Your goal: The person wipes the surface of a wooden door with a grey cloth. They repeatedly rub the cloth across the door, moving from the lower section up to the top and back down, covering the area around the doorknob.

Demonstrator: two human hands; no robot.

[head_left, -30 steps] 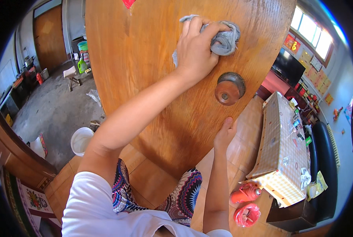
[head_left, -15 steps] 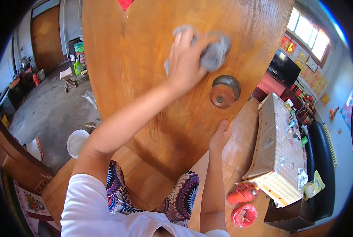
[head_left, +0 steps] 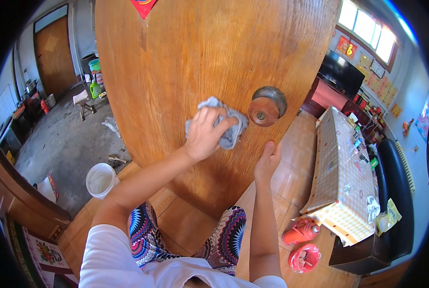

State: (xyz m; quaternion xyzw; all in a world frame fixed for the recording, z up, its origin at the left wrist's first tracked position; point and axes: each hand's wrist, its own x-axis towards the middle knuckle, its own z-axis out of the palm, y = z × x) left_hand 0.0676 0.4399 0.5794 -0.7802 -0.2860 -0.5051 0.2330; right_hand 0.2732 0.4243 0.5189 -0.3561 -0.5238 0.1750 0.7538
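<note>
A grey cloth [head_left: 230, 134] is bunched under my left hand [head_left: 206, 132], its fingers curled over it and pressing it against the wooden door [head_left: 176, 62]. The cloth lies left of and a little below the round door knob [head_left: 263, 112], which has a dark metal base. My right hand [head_left: 267, 165] grips the door's edge below the knob. Its thumb shows on the near side, while its other fingers are mostly hidden behind the edge. A torn piece of red paper [head_left: 143, 7] clings to the top of the door.
At left, a white bucket [head_left: 101, 180] stands near the doorway. To the right is a long table with a checked cloth [head_left: 327, 177]. A red thermos flask [head_left: 301, 232] and a red-lined bin [head_left: 304, 258] stand on the floor near it, beside a black sofa [head_left: 397, 197].
My left hand has moved the cloth down and slightly left, from above the knob to beside it. My right hand stays on the door edge. The view has shifted slightly.
</note>
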